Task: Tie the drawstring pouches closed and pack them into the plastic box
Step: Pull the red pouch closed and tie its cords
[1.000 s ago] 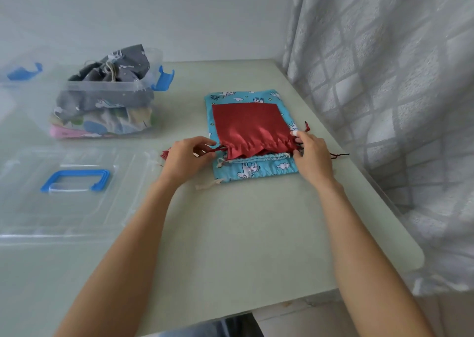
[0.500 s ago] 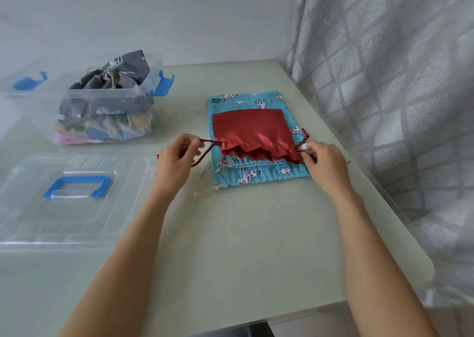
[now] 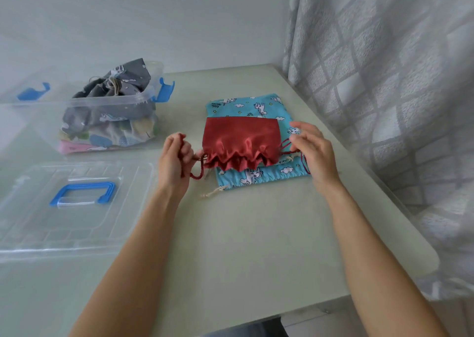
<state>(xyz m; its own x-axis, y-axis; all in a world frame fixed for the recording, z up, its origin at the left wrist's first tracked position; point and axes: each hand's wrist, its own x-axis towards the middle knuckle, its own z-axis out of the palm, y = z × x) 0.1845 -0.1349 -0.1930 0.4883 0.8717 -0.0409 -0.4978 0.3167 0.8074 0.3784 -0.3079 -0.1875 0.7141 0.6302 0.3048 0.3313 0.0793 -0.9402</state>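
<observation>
Two red cords run out of the red pouch (image 3: 239, 144), which lies on a blue pouch (image 3: 259, 175) on the worktop (image 3: 256, 234). Left hand (image 3: 174, 162) has its fingers curled round the left cord (image 3: 191, 168); right hand (image 3: 311, 149) hangs open beside the right cord (image 3: 286, 145). Best to catch that cord too, then pull both outward evenly so the half-gathered mouth closes fully before knotting.

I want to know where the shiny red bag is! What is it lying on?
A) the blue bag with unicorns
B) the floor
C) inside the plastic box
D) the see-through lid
A: the red pouch lies on top of the blue unicorn pouch, which shows above and below it on the table, with the left hand gripping its red cord.
</observation>
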